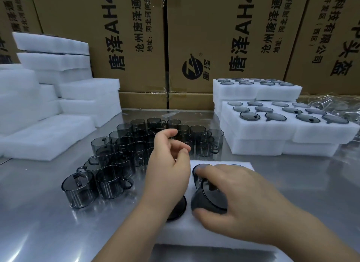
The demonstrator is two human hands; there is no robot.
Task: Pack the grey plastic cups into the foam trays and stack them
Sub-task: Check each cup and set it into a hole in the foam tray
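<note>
A white foam tray [196, 232] lies on the steel table right in front of me. My right hand [235, 201] grips a grey plastic cup [206, 199], tilted over a tray hole. One cup rim [178, 209] shows in the tray under my left wrist, and another rim [200, 167] sits at the tray's far edge. My left hand [169, 164] hovers above the tray's left side with fingers loosely curled and nothing in it. Several loose grey cups [120, 156] stand on the table to the left and behind.
Filled foam trays [288, 133] are stacked at the right, with a higher stack [257, 90] behind. Empty foam trays [48, 133] pile up at the left. Cardboard boxes [224, 37] wall off the back. Clear plastic wrap [335, 103] lies at the far right.
</note>
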